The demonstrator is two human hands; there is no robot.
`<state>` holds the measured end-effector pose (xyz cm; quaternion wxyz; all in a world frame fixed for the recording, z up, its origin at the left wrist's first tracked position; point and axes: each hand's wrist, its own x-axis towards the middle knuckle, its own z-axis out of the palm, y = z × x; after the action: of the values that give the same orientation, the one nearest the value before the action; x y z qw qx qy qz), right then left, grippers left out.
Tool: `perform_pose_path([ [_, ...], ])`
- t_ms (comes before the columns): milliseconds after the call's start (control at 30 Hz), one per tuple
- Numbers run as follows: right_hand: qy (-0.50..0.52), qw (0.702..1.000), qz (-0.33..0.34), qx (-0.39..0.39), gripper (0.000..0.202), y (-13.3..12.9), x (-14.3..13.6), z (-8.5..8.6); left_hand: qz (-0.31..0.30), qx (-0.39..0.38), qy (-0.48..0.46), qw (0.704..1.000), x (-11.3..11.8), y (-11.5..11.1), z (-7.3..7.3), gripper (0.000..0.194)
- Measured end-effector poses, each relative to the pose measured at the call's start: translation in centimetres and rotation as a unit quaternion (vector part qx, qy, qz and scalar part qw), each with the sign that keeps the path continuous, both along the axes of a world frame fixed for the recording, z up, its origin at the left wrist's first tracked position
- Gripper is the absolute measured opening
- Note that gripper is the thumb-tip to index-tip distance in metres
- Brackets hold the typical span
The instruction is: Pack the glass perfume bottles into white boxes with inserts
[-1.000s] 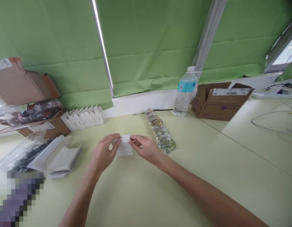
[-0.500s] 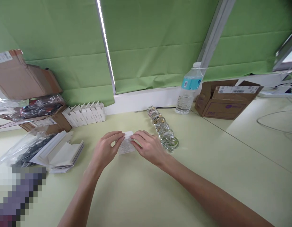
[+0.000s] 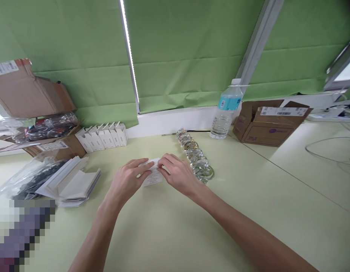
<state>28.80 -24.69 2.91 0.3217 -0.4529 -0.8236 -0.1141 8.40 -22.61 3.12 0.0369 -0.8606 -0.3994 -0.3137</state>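
A small white printed leaflet (image 3: 153,178) lies on the table between my hands, with a fold across its upper part. My left hand (image 3: 127,176) holds its left side, fingers over the top and thumb below. On the right, my right hand (image 3: 177,173) pinches the folded edge between thumb and fingertips. The fingers hide parts of the upper leaflet. Just beyond my right hand runs a row of shiny coiled items (image 3: 194,154) that seem to be in clear wrapping.
Several narrow white boxes (image 3: 105,136) stand at the back left, near a stack of folded white cartons (image 3: 78,185) and a bagged dark bundle (image 3: 40,179). A water bottle (image 3: 222,117) and an open cardboard box (image 3: 264,132) are at the back right. Brown boxes (image 3: 41,94) rise far left.
My left fingers have moved right and stretched further over the leaflet's upper part. My right hand still pinches its right side. The view has shifted slightly.
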Motion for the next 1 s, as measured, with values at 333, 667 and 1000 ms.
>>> perform_pose_path([
  [333, 0.059, 0.997, -0.014, -0.049, 0.02, 0.0, 0.1, -0.3, -0.026, -0.091, -0.104, 0.99, 0.2, 0.5, -0.9, 0.022],
  [667, 0.214, 0.928, -0.046, -0.301, 0.025, 0.8, -0.5, -2.2, 0.022, -0.322, -0.198, 0.925, 0.1, 0.4, 0.0, 0.038],
  [1000, 0.189, 0.934, 0.025, -0.303, 0.047, -1.1, -2.2, -2.0, -0.03, -0.411, -0.347, 0.843, 1.9, -0.5, -0.1, 0.049],
])
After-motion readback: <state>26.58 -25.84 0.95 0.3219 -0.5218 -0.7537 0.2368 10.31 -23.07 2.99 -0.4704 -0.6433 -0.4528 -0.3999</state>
